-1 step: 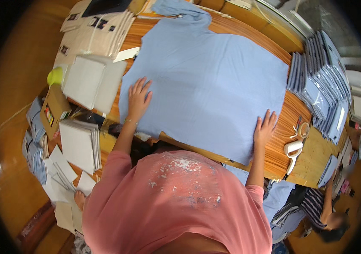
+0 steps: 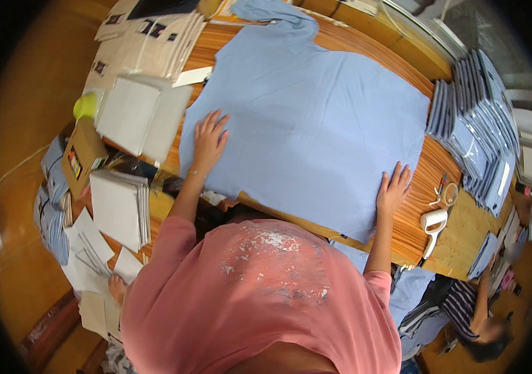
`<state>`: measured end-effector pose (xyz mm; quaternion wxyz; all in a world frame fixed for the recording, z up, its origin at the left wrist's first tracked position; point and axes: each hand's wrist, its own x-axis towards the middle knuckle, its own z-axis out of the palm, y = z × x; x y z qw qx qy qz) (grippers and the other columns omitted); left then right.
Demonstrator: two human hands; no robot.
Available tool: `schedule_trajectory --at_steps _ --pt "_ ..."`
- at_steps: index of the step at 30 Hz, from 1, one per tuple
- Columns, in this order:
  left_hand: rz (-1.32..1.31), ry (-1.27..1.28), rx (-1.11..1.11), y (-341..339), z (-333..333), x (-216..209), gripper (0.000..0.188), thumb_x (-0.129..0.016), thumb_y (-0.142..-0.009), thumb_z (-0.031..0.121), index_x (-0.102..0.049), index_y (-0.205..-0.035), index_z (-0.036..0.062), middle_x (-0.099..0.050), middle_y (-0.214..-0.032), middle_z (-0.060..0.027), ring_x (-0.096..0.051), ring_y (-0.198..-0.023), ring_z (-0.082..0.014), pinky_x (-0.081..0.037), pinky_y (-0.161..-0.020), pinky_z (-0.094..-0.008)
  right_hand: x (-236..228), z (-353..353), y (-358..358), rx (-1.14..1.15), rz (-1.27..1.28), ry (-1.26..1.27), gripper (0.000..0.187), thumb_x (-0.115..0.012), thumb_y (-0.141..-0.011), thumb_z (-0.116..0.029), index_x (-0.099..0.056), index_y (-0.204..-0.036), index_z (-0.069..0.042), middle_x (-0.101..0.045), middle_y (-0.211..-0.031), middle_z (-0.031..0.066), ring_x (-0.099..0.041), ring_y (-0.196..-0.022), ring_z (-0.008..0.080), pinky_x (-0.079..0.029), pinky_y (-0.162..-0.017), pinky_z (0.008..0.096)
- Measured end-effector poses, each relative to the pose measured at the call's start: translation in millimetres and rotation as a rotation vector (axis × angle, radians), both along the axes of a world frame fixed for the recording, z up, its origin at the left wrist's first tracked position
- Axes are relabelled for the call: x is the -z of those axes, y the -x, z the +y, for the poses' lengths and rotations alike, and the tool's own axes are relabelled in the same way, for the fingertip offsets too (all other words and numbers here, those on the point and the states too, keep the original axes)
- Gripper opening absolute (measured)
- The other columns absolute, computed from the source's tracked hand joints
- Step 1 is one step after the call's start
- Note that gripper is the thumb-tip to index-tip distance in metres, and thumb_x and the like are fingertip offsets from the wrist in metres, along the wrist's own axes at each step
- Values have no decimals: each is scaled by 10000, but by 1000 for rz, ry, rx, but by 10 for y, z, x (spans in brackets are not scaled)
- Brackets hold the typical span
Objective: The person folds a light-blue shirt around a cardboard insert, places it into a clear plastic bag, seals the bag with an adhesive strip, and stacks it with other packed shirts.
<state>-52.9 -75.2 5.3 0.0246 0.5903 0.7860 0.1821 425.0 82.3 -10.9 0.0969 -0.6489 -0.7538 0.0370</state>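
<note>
A light-blue shirt (image 2: 316, 131) is spread out over the wood-grain table (image 2: 419, 227), with shallow wrinkles across it and its far left part bunched up. On the cloth's left side, my left hand (image 2: 211, 142) lies flat with the fingers stretched out. My right hand (image 2: 393, 190) rests palm down at the near right edge of the shirt, its fingers slightly spread. Neither hand grips anything. To the right of that hand are a lint roller (image 2: 433, 224) with a white handle, a roll of tape (image 2: 449, 194) and a small snipping tool (image 2: 440, 189).
Folded blue garments in clear bags (image 2: 472, 128) are piled at the far right. Left of the shirt lie white sheets (image 2: 130, 115), a white card (image 2: 192, 76) and packed beige garments (image 2: 138, 53). A cardboard box (image 2: 83, 156) and a paper stack (image 2: 116, 209) sit lower left. Another person (image 2: 465, 311) is at lower right.
The whole view has shifted very slightly. Both hands stay flat on the shirt, and nothing has been picked up or let go.
</note>
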Motion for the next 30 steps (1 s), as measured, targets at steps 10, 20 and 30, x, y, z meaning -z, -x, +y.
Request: schedule_trajectory --at_steps 10,20,30 --pt "77 -11 -216 -101 -337 -55 351 -551 -855 166 -545 -1195 80 -465 -1308 -118 -379 -1244 -310 -263 -1030 -478 -17 -884 -182 98 -36 15 622 -423 -939 -426 -249 -1455 -126 -192 -1512 149 -151 -1403 316 -70 -1081 588" --pt "129 -48 -58 909 1380 106 455 -475 -919 263 -427 -1346 115 -357 -1428 -110 -275 -1345 -300 -200 -1044 -604 -40 -1166 -290 91 -61 47 599 -388 -955 -419 -245 -1456 -124 -193 -1518 122 -148 -1408 287 -85 -1078 593" --pt "67 -298 -428 1778 -200 -114 503 -579 -857 227 -460 -1326 89 -405 -1384 -196 -318 -1314 -369 -233 -1066 -540 -276 -1328 -165 159 135 -79 663 -381 -941 -489 -267 -1433 -61 -272 -1476 159 -195 -1382 330 -110 -1087 548"
